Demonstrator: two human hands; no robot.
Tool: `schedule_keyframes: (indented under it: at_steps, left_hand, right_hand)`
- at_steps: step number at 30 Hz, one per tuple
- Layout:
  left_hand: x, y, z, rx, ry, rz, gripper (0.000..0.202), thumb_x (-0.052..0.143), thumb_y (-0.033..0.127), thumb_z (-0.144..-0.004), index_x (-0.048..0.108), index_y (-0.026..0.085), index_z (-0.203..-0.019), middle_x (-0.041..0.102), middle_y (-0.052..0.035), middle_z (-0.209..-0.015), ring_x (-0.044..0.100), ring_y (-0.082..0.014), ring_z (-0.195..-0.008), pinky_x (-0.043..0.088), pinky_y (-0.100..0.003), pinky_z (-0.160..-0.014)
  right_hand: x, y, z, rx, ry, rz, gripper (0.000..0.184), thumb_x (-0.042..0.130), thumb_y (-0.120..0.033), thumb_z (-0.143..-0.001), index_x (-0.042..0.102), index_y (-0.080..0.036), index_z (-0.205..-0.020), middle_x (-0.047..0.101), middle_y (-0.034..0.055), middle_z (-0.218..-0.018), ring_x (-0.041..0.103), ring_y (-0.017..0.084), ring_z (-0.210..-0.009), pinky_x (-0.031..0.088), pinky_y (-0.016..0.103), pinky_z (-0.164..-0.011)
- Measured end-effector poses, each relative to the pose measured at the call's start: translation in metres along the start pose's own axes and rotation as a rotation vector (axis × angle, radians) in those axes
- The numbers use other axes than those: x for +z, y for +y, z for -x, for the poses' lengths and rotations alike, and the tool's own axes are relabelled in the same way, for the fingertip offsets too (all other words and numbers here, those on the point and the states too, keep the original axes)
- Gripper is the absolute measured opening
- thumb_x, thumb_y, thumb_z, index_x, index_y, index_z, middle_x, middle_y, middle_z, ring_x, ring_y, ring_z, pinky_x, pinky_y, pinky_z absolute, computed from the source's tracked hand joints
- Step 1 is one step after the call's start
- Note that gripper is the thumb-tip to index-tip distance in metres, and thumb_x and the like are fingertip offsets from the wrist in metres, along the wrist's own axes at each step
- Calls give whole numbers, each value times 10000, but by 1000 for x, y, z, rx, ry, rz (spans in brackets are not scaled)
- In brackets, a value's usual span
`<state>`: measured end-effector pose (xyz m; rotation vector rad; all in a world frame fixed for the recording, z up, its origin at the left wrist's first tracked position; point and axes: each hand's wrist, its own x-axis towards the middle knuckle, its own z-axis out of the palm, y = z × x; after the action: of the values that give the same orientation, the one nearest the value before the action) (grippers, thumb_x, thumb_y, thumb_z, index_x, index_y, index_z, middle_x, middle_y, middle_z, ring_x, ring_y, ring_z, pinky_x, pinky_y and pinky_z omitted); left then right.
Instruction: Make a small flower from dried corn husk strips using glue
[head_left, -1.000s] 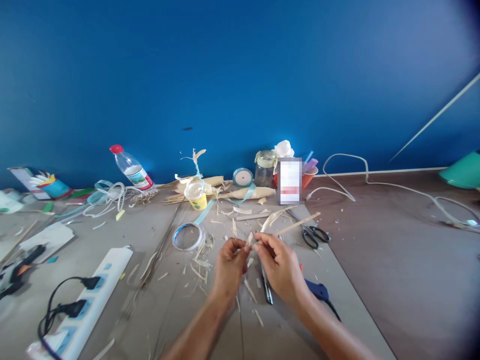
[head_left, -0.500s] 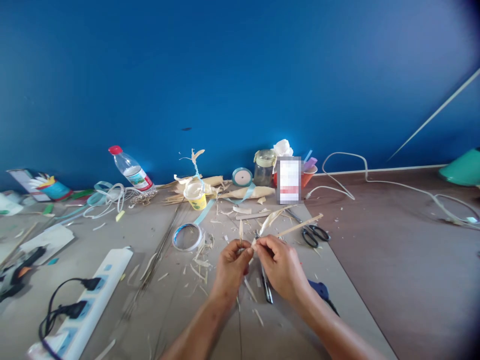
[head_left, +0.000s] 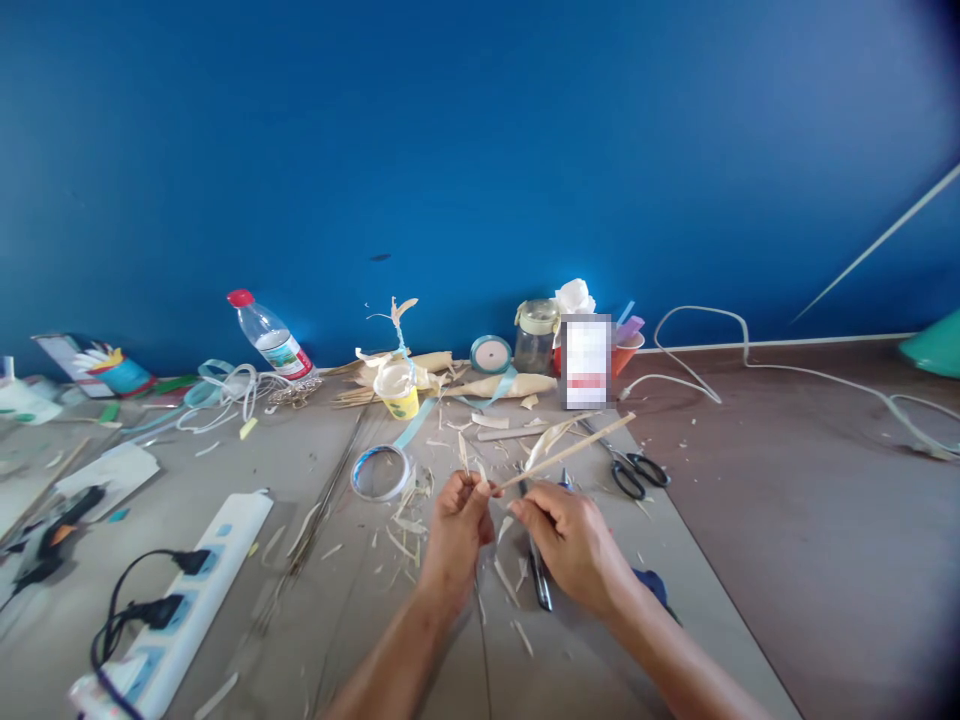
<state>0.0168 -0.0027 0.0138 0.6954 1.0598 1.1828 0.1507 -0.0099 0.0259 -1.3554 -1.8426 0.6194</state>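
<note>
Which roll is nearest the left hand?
The white tape ring, left of the left hand; the teal-rimmed spool sits farther back, near the blue wall.

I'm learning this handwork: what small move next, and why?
Probably the right hand should pinch the pale strip beside the left hand, since the strip's near end meets that hand, its long end extends away, and the right hand is close by.

Wall, one, deep blue [head_left: 450,150], filling the upper half; dark oval mark [head_left: 380,257] left of centre; thin pale line [head_left: 874,245] slanting up at right; pale strip [head_left: 810,344] along its foot, right side; work surface, grey section [head_left: 375,650], meeting brown section [head_left: 810,520] at a straight diagonal edge; light soft, paler and violet-tinged toward upper right.
</note>
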Motion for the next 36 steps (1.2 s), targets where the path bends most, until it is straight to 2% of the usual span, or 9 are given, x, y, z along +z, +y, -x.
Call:
schedule_keyframes:
  at_steps: [3, 8, 13, 18, 22, 27, 30, 33, 36]
  left_hand:
    - [1, -1, 0, -7, -4, -17, 289, 636, 403, -685, 455, 187, -750, 527, 61, -639, 276, -9, -388, 246, -174, -409]
    - [0, -5, 0, 6, -15, -53, 285, 620, 403, -702, 454, 177, -753, 589, 21, -740, 295, -4, -400, 255, -176, -421]
    - [1, -5, 0, 4, -37, -40, 290, 622, 405, -699, 452, 176, -754, 594, 13, -748, 294, -2, -393, 247, -179, -422]
    - [4, -7, 3, -43, -95, -17, 300, 644, 391, -679, 442, 174, -725, 573, 36, -701, 261, 7, -365, 225, -178, -407]
    - [5, -8, 5, -43, -147, -25, 292, 635, 395, -694, 452, 169, -718, 553, 38, -672, 254, 5, -367, 225, -181, -408]
    - [1, -6, 0, 17, -66, -77, 285, 611, 414, -707, 467, 172, -747, 538, 45, -646, 235, -1, -370, 185, -175, -396]
    - [-3, -4, -4, 51, -23, -147, 248, 594, 378, -720, 454, 173, -729, 556, 38, -612, 268, -13, -369, 196, -174, -398]
    - [-6, -2, -6, 88, 16, -192, 206, 577, 345, -735, 474, 166, -738, 527, 45, -562, 299, -26, -383, 206, -172, -404]
    - [-7, -1, -5, 126, 35, -199, 187, 557, 337, -753, 483, 166, -759, 521, 44, -576, 312, -30, -399, 220, -170, -413]
  right_hand:
    - [-1, -1, -2, 0, 30, -110, 117, 477, -195, -787, 577, -187, -727, 598, 29, -745, 535, 140, -655, 410, 237, -587]
    - [-1, 3, -2, 279, -77, -231, 256, 466, -364, -816, 562, -177, -670, 481, -33, -510, 452, 111, -470, 322, 213, -436]
    - [3, 9, -5, 429, 50, -447, 337, 498, -414, -795, 557, -152, -998, 569, 0, -598, 537, 142, -539, 366, 219, -448]
    - [8, 5, -10, 541, 158, -699, 354, 564, -477, -732, 545, -167, -902, 515, -37, -549, 488, 116, -490, 360, 209, -439]
    - [11, 10, -14, 515, 167, -818, 270, 578, -435, -734, 558, -174, -799, 465, -53, -511, 435, 101, -454, 341, 212, -432]
    - [-7, 19, -16, 364, 386, -865, 175, 540, -359, -772, 561, -193, -820, 584, 9, -739, 546, 127, -614, 446, 248, -556]
    - [-19, 14, -14, 368, 313, -727, 255, 485, -336, -801, 530, -203, -1014, 580, -10, -695, 464, 90, -459, 380, 210, -406]
    - [-19, 6, -9, 372, 103, -656, 455, 464, -341, -809, 390, -210, -1239, 564, -33, -671, 353, 58, -371, 288, 185, -339]
    - [-10, 4, -5, 375, -95, -629, 407, 419, -380, -839, 442, -184, -1195, 492, -64, -568, 326, 55, -355, 275, 185, -350]
